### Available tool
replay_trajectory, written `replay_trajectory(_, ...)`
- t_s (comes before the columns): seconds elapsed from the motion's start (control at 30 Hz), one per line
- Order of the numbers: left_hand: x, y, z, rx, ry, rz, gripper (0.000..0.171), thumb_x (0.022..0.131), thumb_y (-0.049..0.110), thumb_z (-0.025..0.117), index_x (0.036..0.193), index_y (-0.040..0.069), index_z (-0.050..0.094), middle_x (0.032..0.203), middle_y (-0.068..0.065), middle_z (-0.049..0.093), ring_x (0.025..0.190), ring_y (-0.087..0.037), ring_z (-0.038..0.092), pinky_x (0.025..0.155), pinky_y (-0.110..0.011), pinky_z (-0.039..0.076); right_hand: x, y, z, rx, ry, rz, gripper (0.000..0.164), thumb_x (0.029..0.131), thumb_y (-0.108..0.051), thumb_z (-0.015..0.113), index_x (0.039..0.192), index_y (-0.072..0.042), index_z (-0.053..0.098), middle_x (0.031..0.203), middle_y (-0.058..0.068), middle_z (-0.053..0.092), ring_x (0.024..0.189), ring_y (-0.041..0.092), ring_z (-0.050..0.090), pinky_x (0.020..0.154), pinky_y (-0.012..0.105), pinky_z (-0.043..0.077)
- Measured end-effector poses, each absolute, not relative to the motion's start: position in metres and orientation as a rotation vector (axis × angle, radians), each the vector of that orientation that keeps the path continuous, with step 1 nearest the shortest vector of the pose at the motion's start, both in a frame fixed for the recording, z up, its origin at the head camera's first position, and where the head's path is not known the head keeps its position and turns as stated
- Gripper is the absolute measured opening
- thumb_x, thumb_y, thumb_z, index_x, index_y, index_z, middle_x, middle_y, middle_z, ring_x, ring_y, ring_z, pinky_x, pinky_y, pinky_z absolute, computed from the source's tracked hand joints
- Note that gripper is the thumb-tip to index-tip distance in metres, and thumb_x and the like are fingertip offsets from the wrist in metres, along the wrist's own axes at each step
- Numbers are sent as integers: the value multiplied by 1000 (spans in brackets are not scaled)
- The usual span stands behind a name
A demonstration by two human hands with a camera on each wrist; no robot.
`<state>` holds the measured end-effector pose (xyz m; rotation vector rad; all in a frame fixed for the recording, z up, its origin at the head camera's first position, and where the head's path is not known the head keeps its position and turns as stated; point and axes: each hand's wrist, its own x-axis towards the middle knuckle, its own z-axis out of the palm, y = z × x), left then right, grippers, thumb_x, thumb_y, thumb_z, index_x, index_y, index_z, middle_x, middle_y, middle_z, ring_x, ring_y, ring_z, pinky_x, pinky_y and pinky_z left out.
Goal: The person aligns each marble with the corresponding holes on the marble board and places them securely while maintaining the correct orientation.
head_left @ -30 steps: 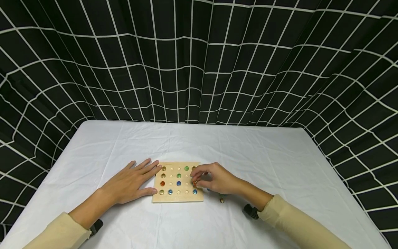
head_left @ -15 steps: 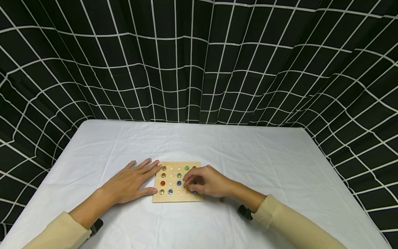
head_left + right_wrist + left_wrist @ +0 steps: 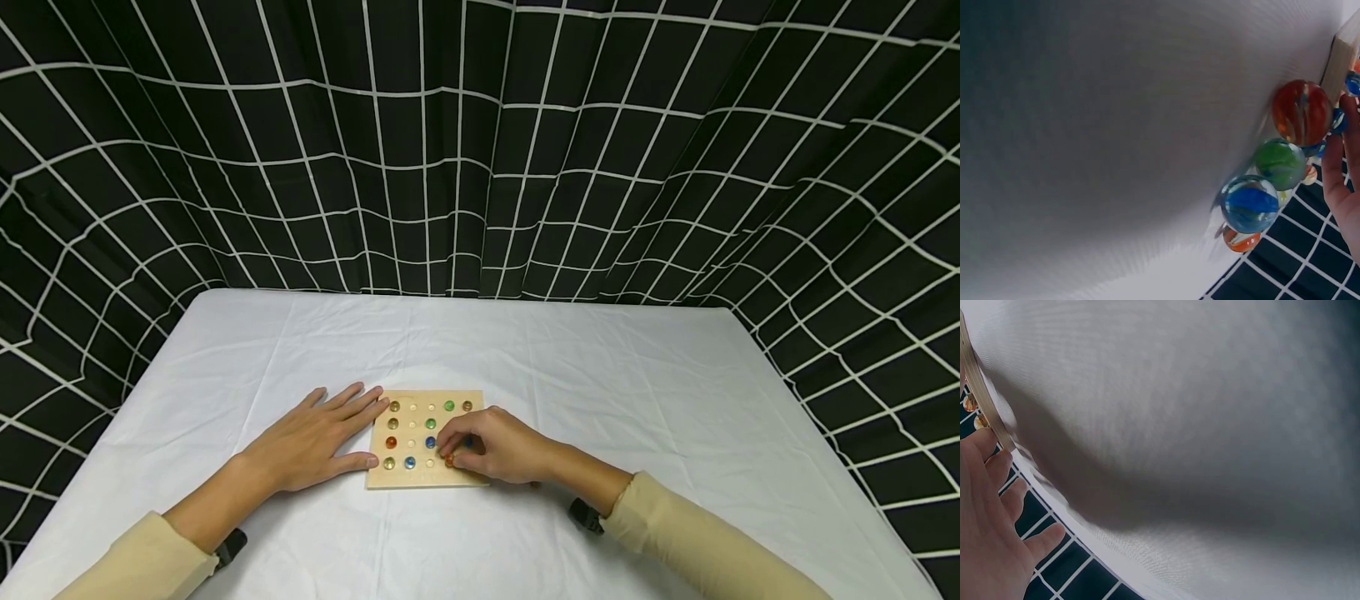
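Note:
A pale wooden board (image 3: 420, 481) with rows of shallow holes lies on the table, several holes bearing glass marbles. My left hand (image 3: 311, 446) rests with straight, spread fingers along the board's left edge. In the left wrist view, that hand (image 3: 988, 506) touches the board's edge (image 3: 985, 394). Thumb and fingers of my right hand (image 3: 506, 447) pinch an orange marble (image 3: 449, 460) at a front-row hole toward the right. Close to it, a blue marble (image 3: 431, 442) sits in the row behind. The right hand covers part of the board's right side.
Several loose marbles lie on the white cloth right of the board, mostly hidden in the head view. The right wrist view shows a red marble (image 3: 1301, 112), a green marble (image 3: 1280, 164) and a blue marble (image 3: 1250, 203). A black gridded curtain (image 3: 480, 167) surrounds the table.
My right hand has carried the orange marble left and toward the board's front, down to a front-row hole. My left hand has stayed in place.

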<state>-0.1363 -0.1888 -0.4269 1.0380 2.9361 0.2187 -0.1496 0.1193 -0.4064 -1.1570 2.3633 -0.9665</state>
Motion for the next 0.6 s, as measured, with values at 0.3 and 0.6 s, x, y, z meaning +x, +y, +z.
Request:
replay_trajectory(0.3, -137, -189, -427, 1033, 2933, 218, 79, 96, 70, 41, 156, 19, 36, 159, -3, 35, 146, -29, 31, 110, -65, 29, -151, 120, -405, -1179, 2374, -975, 21, 90, -3, 72, 110, -10, 72, 100, -6, 74, 90, 0, 64, 75, 25, 53)
replay_trajectory(0.6, -137, -189, -428, 1033, 2935, 219, 79, 96, 69, 42, 156, 19, 36, 160, -3, 34, 147, -29, 31, 111, -65, 28, -162, 146, -386, -1143, 2426, -1085, 25, 89, 1, 72, 113, -5, 69, 101, 1, 75, 99, 14, 69, 95, 45, 51)
